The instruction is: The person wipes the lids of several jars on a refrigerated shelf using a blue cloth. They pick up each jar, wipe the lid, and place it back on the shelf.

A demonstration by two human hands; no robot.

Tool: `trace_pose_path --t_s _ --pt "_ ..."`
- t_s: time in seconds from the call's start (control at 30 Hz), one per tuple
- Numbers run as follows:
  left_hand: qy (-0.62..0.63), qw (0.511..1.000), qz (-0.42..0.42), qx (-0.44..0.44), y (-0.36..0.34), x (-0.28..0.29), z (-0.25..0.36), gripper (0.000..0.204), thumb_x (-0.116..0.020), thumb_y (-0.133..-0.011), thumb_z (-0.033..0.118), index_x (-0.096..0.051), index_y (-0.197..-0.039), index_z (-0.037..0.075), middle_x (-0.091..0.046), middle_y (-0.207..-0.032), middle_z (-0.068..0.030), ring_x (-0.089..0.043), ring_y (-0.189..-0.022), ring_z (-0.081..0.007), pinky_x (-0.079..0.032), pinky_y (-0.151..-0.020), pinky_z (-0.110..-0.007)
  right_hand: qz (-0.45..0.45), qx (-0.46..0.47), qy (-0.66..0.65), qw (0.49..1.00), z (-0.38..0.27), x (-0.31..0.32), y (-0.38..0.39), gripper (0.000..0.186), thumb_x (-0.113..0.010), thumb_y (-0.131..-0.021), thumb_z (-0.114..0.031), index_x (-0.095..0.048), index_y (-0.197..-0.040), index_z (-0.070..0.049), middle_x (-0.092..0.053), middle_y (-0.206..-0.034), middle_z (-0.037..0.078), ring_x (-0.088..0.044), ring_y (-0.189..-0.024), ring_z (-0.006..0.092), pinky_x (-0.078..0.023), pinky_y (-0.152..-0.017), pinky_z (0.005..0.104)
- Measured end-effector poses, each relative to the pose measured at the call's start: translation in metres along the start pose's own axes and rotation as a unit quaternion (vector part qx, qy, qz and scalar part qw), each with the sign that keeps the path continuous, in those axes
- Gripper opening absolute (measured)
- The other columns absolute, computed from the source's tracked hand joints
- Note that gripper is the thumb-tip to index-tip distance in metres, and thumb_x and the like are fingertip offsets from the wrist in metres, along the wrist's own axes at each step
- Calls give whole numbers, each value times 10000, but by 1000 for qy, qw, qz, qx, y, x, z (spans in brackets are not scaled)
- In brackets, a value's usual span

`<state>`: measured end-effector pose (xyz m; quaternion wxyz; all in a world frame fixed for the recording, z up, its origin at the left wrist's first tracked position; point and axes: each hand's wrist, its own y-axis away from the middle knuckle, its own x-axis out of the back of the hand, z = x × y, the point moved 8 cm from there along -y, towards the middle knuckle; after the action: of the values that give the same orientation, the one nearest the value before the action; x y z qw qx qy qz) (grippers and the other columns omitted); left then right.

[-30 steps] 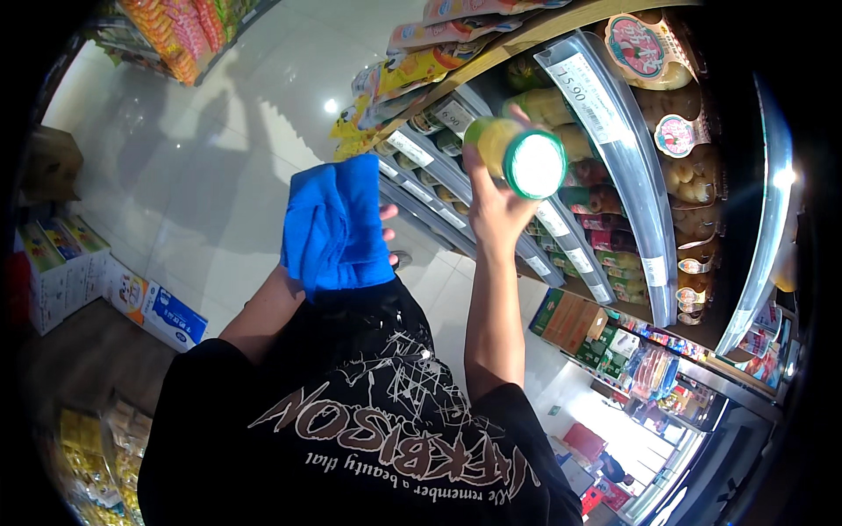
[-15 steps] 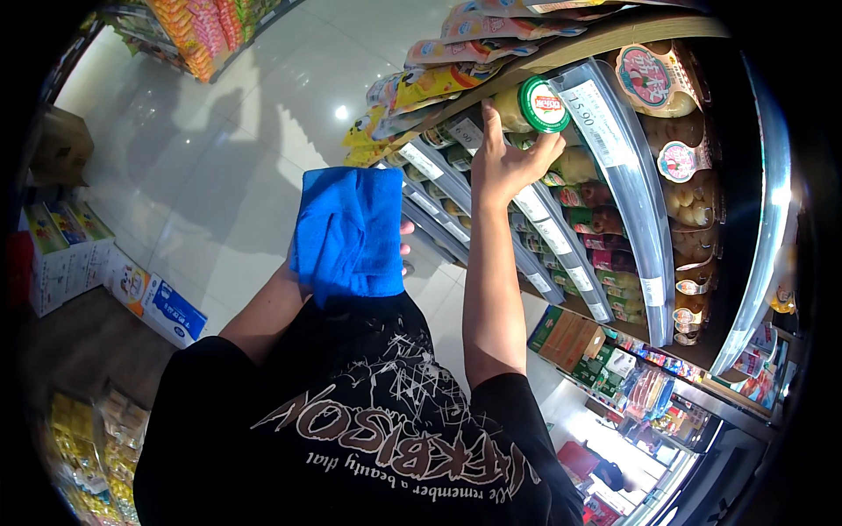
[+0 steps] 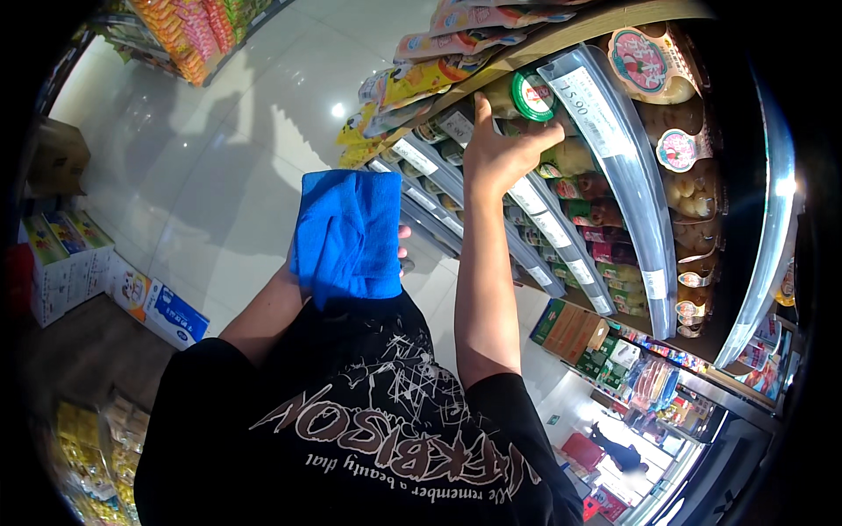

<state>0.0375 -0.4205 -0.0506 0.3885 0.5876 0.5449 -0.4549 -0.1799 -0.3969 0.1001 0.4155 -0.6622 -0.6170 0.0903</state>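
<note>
Glossy shop floor (image 3: 303,79), stocked shelf (image 3: 649,237), right hand (image 3: 498,156) at jar (image 3: 524,98)

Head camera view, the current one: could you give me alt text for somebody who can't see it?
A person's right hand is at a green-lidded jar on shop shelving, while the left hand holds a blue cloth. Colourful packets line the shelving's upper left side, and pale tiled floor spreads beyond.
</note>
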Motion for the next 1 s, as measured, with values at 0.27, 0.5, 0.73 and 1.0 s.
trace_pose_path --t_s 0.27,0.5,0.73,1.0 --pt "8 999 43 11 -2 -3 -4 712 -304 -990 671 -336 -1559 242 -457 -1482 -252 -524 -1256 -500 -302 -1081 -727 -20 17 254 967 -17 -1 -20 610 -920 -606 -458 -632 -780 50 -688 -759 255 -675 -745 467 -537 -730 498" --pt "-108 992 -61 -11 -13 -37 3 832 -418 -961 672 -195 -1601 189 -331 -1551 -284 -412 -1371 -490 -263 -1108 -724 -87 -5 212 973 -13 -6 -27 577 -891 -671 -421 -691 -873 80 -704 -806 247 -690 -785 427 -534 -782 470" --pt "-268 955 -24 -121 -11 -49 22 877 -529 -951 615 -207 -1584 102 -346 -1563 -216 -391 -1419 -381 -332 -1164 -558 -225 75 -15 971 -63 47 65 322 -794 -843 -165 -629 -1042 27 -659 -810 102 -562 -532 159 -455 -509 284" --pt "-263 952 56 -145 -19 -8 18 567 -443 -1042 405 -415 -1470 34 -510 -1438 -147 -511 -1313 -274 -403 -1127 -428 -369 7 11 930 -73 46 123 308 -762 -854 -221 -635 -1058 -28 -670 -875 125 -660 -629 343 -524 -571 404"
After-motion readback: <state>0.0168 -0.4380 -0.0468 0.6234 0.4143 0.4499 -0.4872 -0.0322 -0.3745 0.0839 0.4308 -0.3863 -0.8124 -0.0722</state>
